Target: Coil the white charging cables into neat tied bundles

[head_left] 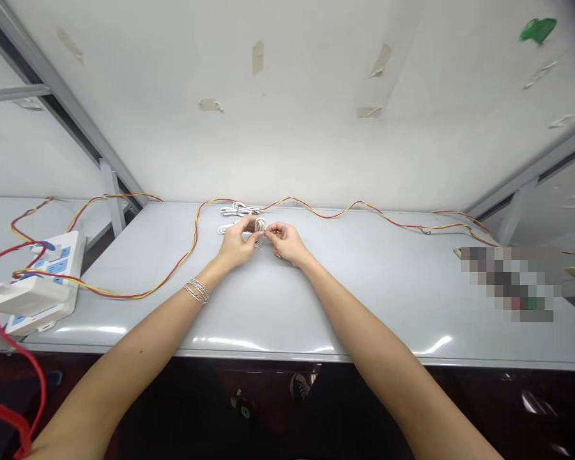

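Your left hand [237, 246] and right hand [285, 244] nearly closed, pinching a coiled white cable [259, 231], more white cables [239, 209] at 12 o'clock on the desk [345, 306], power strip [52, 310] at 9 o'clock

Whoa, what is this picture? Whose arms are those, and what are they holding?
This picture comes from a camera worn on a person's head, so you see what that person sees when looking forward and down. There is no robot, just a person's own two hands. The left hand and the right hand are pinching a small loop of white cable between them. Thin silver bracelets sit on the left wrist. On the gray table lie more bundles of white cable and a long twisted red-and-yellow wire. At the left side is a white power strip with blue parts. A blurry patch on the right hides whatever is there.
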The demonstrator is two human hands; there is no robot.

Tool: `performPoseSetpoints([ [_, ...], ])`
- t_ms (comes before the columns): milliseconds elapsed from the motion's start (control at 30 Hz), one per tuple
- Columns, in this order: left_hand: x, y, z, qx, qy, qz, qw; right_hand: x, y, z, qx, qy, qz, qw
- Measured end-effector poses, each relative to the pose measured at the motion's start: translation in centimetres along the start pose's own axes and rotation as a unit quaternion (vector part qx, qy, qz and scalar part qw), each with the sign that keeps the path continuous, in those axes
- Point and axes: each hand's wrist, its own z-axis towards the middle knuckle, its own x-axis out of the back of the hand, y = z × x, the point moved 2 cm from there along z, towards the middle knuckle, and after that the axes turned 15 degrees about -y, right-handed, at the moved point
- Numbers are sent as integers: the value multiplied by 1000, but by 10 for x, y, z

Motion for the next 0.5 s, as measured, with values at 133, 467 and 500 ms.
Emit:
performPoseSetpoints([
  [133,-2,-9,2,26,11,-106,994,3,2,2,61,39,-144,987],
  [467,2,-11,4,31,19,-175,984,4,0,-1,-38,-38,34,998],
  [500,2,-11,4,32,16,-176,984,4,-1,-2,-38,-43,33,998],
])
